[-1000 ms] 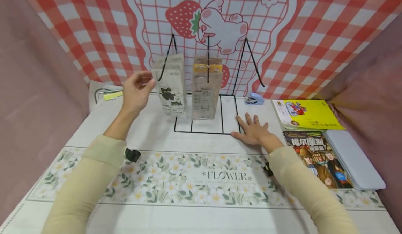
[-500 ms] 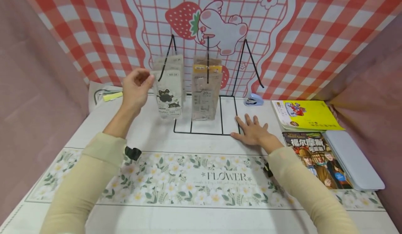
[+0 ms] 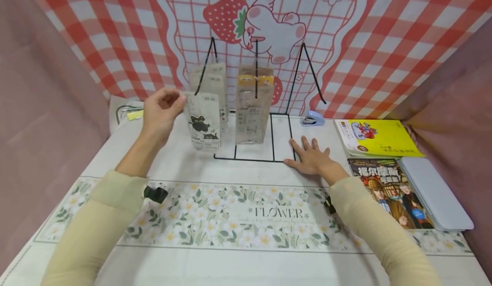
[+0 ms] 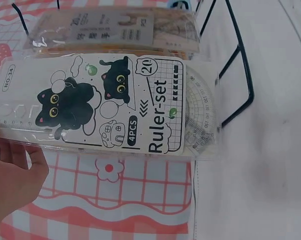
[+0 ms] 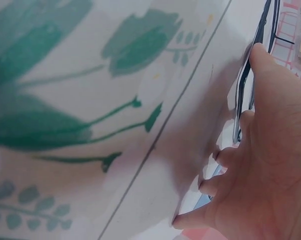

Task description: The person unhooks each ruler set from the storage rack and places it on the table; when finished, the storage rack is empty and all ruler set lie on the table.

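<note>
My left hand point(image 3: 160, 113) pinches the upper left edge of a clear-sleeved ruler set point(image 3: 203, 124) between thumb and fingers. Black cats and the words "Ruler-set" are printed on the packet point(image 4: 115, 105) in the left wrist view. Its top edge is level with the front tip of the left hook point(image 3: 203, 68) of a black wire rack point(image 3: 250, 160). More ruler packets point(image 3: 215, 79) hang behind it on that hook. My right hand point(image 3: 312, 158) lies spread on the table, thumb and fingertips at the right front corner of the rack's base point(image 5: 244, 85).
Clear packets with an orange band point(image 3: 253, 111) hang on the middle hook; the right hook point(image 3: 313, 74) is bare. To the right are a small purple stapler point(image 3: 312, 118), a yellow book point(image 3: 380, 138), a comic-style book point(image 3: 390, 196) and a grey case point(image 3: 436, 194). A yellow item point(image 3: 135, 115) lies back left.
My left hand has drawn the front ruler set forward along the left hook and slightly down, apart from the packets behind. The right hand has stayed at the rack's base.
</note>
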`<action>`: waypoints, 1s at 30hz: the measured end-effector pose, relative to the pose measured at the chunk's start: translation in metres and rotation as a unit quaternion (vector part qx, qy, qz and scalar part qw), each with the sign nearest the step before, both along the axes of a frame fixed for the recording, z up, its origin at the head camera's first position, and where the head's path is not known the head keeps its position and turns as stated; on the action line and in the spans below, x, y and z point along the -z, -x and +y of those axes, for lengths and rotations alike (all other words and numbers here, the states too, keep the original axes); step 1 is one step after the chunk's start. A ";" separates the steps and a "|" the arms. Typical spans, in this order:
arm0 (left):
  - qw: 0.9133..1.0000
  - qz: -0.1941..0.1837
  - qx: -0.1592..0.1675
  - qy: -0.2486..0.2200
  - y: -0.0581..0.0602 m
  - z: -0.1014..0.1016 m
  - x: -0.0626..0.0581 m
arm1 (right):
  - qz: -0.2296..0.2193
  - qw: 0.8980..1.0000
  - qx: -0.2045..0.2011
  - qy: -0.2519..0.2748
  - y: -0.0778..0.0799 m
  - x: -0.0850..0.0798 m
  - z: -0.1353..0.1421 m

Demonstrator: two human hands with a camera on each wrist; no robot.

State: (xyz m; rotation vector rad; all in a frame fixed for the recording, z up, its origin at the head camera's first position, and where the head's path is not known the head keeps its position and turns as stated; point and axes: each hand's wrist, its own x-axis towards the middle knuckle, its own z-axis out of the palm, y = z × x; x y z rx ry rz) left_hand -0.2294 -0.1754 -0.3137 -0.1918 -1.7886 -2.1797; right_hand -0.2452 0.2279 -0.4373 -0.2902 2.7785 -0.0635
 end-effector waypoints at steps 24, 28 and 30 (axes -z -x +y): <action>0.993 0.011 0.098 -0.057 -0.047 -0.093 0.014 | -0.018 1.000 0.007 0.003 0.002 -0.004 -0.002; 0.997 -0.056 0.055 -0.004 -0.045 -0.130 0.021 | -0.014 1.000 0.008 0.003 0.001 -0.004 0.000; 0.994 -0.098 0.023 0.041 -0.044 -0.149 0.026 | -0.012 1.000 0.005 0.005 0.001 -0.003 0.000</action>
